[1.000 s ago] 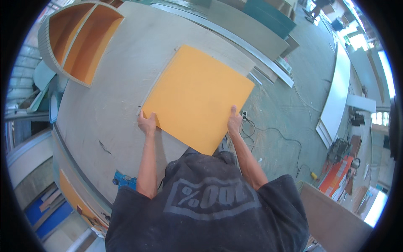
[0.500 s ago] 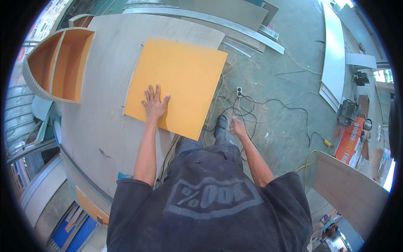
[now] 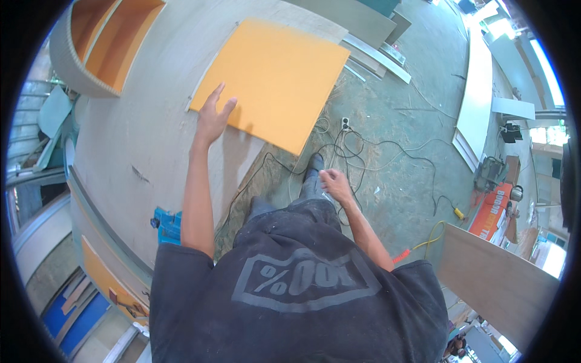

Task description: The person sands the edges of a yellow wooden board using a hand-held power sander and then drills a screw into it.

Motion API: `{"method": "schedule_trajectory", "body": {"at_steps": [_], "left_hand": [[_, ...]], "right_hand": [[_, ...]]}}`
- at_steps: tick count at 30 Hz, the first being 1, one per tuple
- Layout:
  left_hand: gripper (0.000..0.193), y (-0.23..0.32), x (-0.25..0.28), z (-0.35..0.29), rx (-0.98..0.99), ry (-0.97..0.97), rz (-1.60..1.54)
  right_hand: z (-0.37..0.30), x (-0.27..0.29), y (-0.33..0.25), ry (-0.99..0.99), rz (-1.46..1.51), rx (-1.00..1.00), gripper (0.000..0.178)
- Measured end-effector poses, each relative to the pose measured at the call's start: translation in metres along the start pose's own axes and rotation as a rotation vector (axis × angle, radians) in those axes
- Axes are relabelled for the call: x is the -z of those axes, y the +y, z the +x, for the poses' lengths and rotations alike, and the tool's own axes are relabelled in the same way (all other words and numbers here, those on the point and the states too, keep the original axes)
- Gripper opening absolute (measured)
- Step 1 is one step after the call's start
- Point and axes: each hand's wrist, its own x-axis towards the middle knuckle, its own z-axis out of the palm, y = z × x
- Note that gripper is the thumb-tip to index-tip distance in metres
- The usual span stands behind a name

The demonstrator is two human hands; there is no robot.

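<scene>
A square yellow-orange panel (image 3: 275,81) lies on the pale wooden worktop (image 3: 157,121), its right part reaching past the worktop's edge. My left hand (image 3: 213,118) is open at the panel's near left edge, thumb and fingers apart. Its fingertips overlap the panel; whether they touch it I cannot tell. Low in front of my legs, over the floor, my right hand (image 3: 336,185) has its fingers curled closed. Whatever it may hold is hidden. Near my left forearm, a blue tool (image 3: 167,225) sits at the worktop's edge.
A curved shelf unit (image 3: 109,51) with orange insides stands at the far left of the worktop. Black and white cables and a socket strip (image 3: 345,123) lie on the floor by my foot. Long white boards (image 3: 475,97) lie at right; a wooden board (image 3: 496,275) stands nearer.
My view has shifted, so more of the blue tool shows. My left hand has slid back from the panel's surface to its near edge. The right hand has come closer to my legs.
</scene>
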Motion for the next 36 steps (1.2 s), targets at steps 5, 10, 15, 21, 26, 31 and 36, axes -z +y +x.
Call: {"method": "schedule_trajectory", "body": {"at_steps": [5, 10, 15, 21, 26, 31, 36], "left_hand": [[0.049, 0.030, 0.128, -0.222, 0.073, 0.130, -0.224], [0.043, -0.033, 0.229, -0.391, 0.372, 0.477, -0.227], [0.039, -0.099, 0.286, -0.526, 0.600, 0.833, -0.180], [0.041, -0.128, 0.266, -0.571, 0.755, 0.876, -0.270], [0.038, -0.085, 0.264, -0.513, 0.518, 0.594, 0.021], [0.036, -0.052, 0.273, -0.457, 0.340, 0.461, 0.048], [0.034, -0.061, 0.221, -0.382, 0.252, 0.289, -0.024]], "right_hand": [[-0.099, -0.169, -0.118, -0.408, -0.233, 0.413, 0.048], [-0.176, -0.333, -0.171, -0.579, -0.499, 0.779, 0.079], [-0.212, -0.440, -0.175, -0.619, -0.884, 0.788, 0.077], [-0.217, -0.485, -0.170, -0.480, -0.714, 0.571, 0.058], [-0.219, -0.464, -0.168, -0.351, -0.415, 0.557, 0.057], [-0.231, -0.358, -0.170, -0.129, -0.186, 0.362, 0.057], [-0.233, -0.228, -0.125, 0.082, 0.100, 0.153, 0.054]]}}
